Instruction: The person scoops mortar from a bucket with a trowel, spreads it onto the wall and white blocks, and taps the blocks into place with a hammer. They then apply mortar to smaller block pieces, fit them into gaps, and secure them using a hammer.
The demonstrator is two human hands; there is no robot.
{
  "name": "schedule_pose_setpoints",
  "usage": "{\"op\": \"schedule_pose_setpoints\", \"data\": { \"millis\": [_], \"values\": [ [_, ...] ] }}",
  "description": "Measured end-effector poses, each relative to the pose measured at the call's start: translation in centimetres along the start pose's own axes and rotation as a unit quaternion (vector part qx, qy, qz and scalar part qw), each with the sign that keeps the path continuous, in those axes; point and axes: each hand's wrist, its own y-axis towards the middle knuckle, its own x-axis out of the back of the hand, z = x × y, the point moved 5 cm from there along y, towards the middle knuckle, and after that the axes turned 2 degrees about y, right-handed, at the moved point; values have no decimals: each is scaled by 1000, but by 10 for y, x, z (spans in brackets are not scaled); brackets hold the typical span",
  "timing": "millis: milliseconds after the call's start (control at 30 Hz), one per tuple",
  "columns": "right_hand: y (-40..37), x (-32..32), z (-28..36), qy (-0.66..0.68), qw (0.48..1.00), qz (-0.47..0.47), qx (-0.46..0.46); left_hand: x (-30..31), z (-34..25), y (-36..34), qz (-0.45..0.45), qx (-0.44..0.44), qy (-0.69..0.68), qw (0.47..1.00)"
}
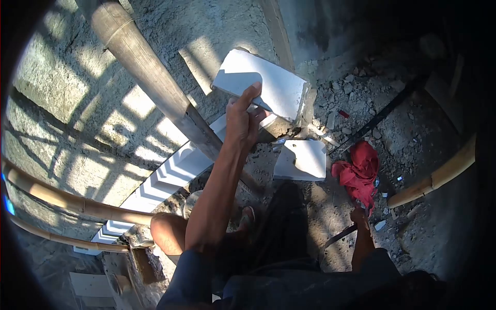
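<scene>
My left hand [243,113] grips a white slab [281,90] by its lower edge, with the thumb flat on its face. The slab is tilted close to the rough wall, and its right edge looks ragged and grey. Low on the right, my right hand [360,217] is closed around a dark, narrow tool [342,236] whose kind I cannot make out. A crumpled red cloth [361,168] lies just beyond that hand. Between the two hands, a second white slab [299,161] rests on the ground, partly in shadow.
A thick bamboo pole [150,67] slants across the rough, sunlit wall [98,82]. White stepped moulding [165,175] runs along the wall's foot. More bamboo [77,201] crosses at left, and another pole [439,173] stands at right. Rubble [356,98] covers the ground.
</scene>
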Motion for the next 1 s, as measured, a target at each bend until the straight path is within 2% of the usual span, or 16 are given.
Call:
{"op": "schedule_pose_setpoints", "data": {
  "millis": [100,200,333,400,467,533,600,667,700,733,767,800,833,900,933,1000],
  "values": [
    [17,-9,-19,87,993,-47,-71,-14,4,24,28,20,-27,999],
    [9,4,-6,41,999,-15,-29,-5,12,75,108,65,-3,992],
    [-7,14,-1,89,993,-30,-65,-14,9,126,56,54,-6,997],
    [-11,7,-6,125,987,-45,-89,-6,19,166,94,41,-20,995],
    [-9,4,-12,146,982,-57,-104,3,26,204,73,2,46,996],
    [-6,3,-17,161,980,-51,-106,13,40,232,40,-9,37,998],
    [-22,39,-1,177,977,-8,-121,13,44,259,79,-136,70,985],
    [-36,61,8,203,968,-9,-145,29,67,289,68,-122,66,988],
    [-39,61,7,211,966,-8,-148,38,75,298,20,-128,86,988],
    [-39,53,2,214,956,-6,-203,45,81,307,-25,-134,106,985],
    [-40,41,2,219,941,-5,-258,47,87,317,-23,-134,108,985],
    [-29,13,-8,147,961,-67,-227,47,91,324,15,-162,83,983],
    [-24,-22,-20,151,956,-32,-248,48,95,329,52,-189,58,979],
    [-22,-21,-22,153,951,4,-269,46,98,332,38,-193,84,977],
    [-35,5,-14,201,940,41,-273,47,101,333,24,-198,107,974],
    [-46,32,-7,213,936,30,-279,53,114,346,-1,-189,112,976]
  ]
}}
